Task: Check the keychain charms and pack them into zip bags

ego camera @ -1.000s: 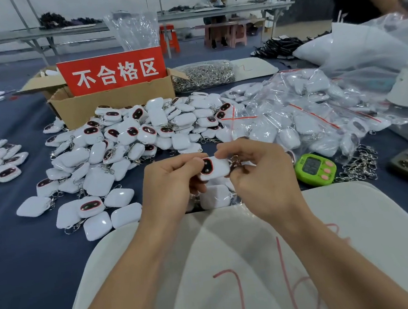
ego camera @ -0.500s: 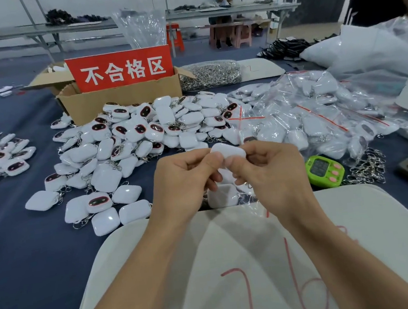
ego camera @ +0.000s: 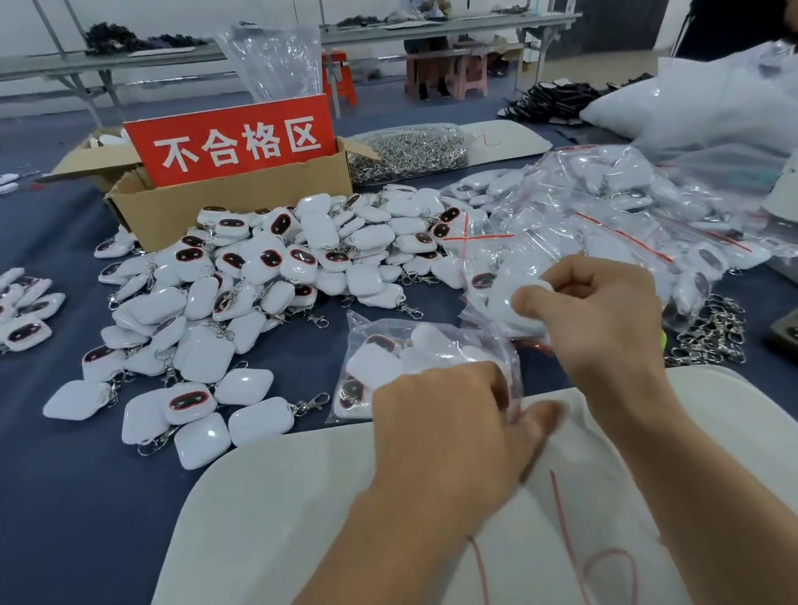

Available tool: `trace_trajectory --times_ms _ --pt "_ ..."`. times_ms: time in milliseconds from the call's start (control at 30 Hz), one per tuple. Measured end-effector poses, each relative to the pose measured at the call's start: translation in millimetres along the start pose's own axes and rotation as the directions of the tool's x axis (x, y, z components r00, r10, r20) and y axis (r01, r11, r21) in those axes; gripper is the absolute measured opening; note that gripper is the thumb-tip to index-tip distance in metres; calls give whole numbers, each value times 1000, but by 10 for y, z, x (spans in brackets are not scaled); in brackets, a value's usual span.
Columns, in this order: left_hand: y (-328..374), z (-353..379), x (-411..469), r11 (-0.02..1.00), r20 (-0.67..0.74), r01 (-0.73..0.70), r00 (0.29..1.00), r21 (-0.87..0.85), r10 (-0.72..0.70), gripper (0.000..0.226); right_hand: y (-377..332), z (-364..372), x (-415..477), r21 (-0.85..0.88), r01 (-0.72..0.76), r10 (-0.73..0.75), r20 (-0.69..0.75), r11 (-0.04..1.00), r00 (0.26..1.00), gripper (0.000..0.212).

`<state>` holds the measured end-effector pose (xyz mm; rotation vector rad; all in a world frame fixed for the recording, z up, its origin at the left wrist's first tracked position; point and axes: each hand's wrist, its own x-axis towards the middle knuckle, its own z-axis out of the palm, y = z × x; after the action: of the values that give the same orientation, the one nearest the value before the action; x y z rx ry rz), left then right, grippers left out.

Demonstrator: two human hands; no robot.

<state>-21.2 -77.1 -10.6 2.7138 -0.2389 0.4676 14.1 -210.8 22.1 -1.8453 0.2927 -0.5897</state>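
White loose charms (ego camera: pixel 246 290) crowd left, cardboard box (ego camera: pixel 226 202) far; left hand (ego camera: pixel 451 425) grips zip bag (ego camera: pixel 393 352) lying left-right; right hand (ego camera: pixel 607 318) pinches a charm (ego camera: pixel 511 304).

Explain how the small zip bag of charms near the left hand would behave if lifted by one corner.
The zip bag is thin crinkled film, so it will probably sag. The loose charms inside would likely slide to the lowest corner.

White charms (ego camera: pixel 264 268) (some w/ black faces), red sign (ego camera: pixel 232 142) w/ white chars, navy cloth (ego camera: pixel 36 493), brown box (ego camera: pixel 226 202)
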Motion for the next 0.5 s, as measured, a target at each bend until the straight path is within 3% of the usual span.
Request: trace_trajectory --times_ms 100,233,333,433,500 --pt "2 9 6 994 77 -7 997 106 -1 40 -13 -10 -18 -156 67 -59 57 985 997 16" --pt "3 -51 22 997 100 77 992 7 -77 33 -9 -42 16 -265 62 -24 147 962 989 23" --pt "30 -100 25 974 32 150 989 -169 -147 34 17 -39 7 -366 105 -5 263 925 965 23" --pt "12 -102 16 903 -64 126 984 -410 -167 28 23 11 -23 -216 21 66 387 976 920 18" --pt "-17 -109 2 860 -92 46 990 -508 -107 26 45 34 -7 -98 -62 101 469 993 878 16"
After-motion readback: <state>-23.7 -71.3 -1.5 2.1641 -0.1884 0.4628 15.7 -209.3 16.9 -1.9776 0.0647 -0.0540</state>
